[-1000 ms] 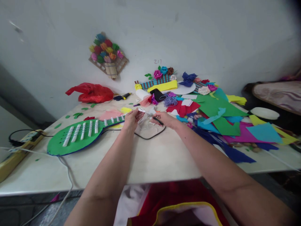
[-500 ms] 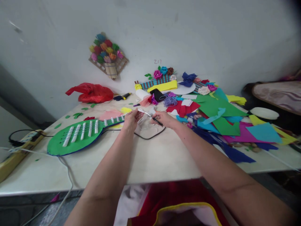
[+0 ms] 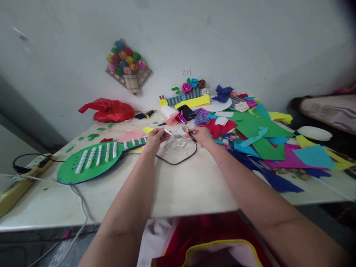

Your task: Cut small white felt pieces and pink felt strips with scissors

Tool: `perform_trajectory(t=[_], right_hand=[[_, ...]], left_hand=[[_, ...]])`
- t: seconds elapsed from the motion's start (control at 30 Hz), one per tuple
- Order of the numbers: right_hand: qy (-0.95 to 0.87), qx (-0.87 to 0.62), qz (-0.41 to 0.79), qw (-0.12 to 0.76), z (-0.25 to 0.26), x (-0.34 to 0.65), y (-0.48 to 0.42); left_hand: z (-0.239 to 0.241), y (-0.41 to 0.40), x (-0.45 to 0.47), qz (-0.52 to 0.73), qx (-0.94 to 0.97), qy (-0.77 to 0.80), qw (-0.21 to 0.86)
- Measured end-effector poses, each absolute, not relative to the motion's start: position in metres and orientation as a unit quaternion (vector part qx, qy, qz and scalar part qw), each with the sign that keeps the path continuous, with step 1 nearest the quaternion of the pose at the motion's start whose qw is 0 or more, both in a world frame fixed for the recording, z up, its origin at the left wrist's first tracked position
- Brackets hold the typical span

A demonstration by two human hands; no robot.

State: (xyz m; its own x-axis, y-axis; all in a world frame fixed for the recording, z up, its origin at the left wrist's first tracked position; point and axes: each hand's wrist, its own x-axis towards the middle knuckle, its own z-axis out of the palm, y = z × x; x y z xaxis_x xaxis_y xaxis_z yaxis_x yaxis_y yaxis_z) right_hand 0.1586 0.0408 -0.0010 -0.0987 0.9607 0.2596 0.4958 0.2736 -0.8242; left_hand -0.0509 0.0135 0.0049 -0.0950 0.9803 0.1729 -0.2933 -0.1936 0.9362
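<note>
Pinched in the fingers of my left hand (image 3: 155, 140) is a small white strip (image 3: 168, 132), its tip pointing right. My right hand (image 3: 202, 136) grips scissors (image 3: 191, 135) by their dark handles, with the blades angled up and to the left, apart from the strip. White scraps (image 3: 178, 146) lie on the table between and below my hands. Left of my left hand lies a green lute-shaped cutout (image 3: 96, 159), with white bars across its body and smaller ones along its neck. My left wrist is close to the neck's end.
A black cable (image 3: 175, 164) loops on the table (image 3: 191, 189) just below the scraps. Coloured paper sheets (image 3: 261, 129) cover the right side. A red plastic bag (image 3: 111, 110) sits at the back left, a phone (image 3: 185, 112) at the back middle, and a power strip (image 3: 26, 178) at the left edge.
The scissors have moved away from the white strip to the right, and their blades have swung upward. My left hand stays nearly in place, still pinching the strip.
</note>
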Motion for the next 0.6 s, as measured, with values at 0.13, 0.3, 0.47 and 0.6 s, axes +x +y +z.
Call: perform_trajectory(t=[0.13,0.3,0.47,0.6], right_hand=[[-0.721,-0.582,0.131,0.352,0.003,0.165,0.037],[-0.717,-0.628,0.062,0.296,0.008,0.169,0.035],[-0.720,-0.636,0.050,0.273,0.008,0.169,0.034],[-0.718,-0.642,0.041,0.266,0.008,0.168,0.033]], left_hand=[[0.006,0.014,-0.059,0.628,0.458,0.425,0.464],[0.005,0.016,-0.075,0.601,0.483,0.502,0.392],[-0.007,0.025,-0.084,0.505,0.548,0.601,0.289],[-0.014,0.031,-0.086,0.392,0.607,0.662,0.199]])
